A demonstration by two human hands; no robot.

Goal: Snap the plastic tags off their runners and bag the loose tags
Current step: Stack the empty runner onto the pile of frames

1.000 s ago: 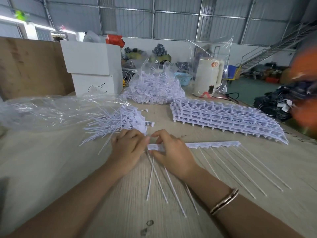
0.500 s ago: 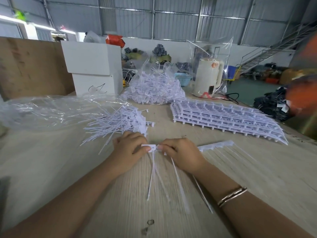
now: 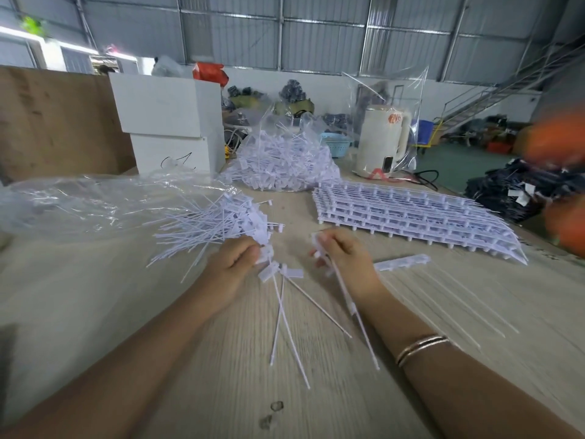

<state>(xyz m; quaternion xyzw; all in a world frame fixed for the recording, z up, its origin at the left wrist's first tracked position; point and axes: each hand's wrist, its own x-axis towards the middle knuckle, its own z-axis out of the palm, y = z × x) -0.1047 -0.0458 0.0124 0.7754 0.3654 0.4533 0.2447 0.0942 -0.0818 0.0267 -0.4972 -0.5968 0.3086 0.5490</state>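
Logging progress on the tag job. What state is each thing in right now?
Left hand: grips a few snapped-off tags.
Right hand: pinches one tag, apart from the left.
Runner: on the table, tags still attached.
Grid stack: unsnapped.
Near bag: open, lying flat.
Far bag: full of tags.

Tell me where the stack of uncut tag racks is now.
In the head view, the stack of tag racks lies on the table at the right, beyond the right hand, near the white kettle.
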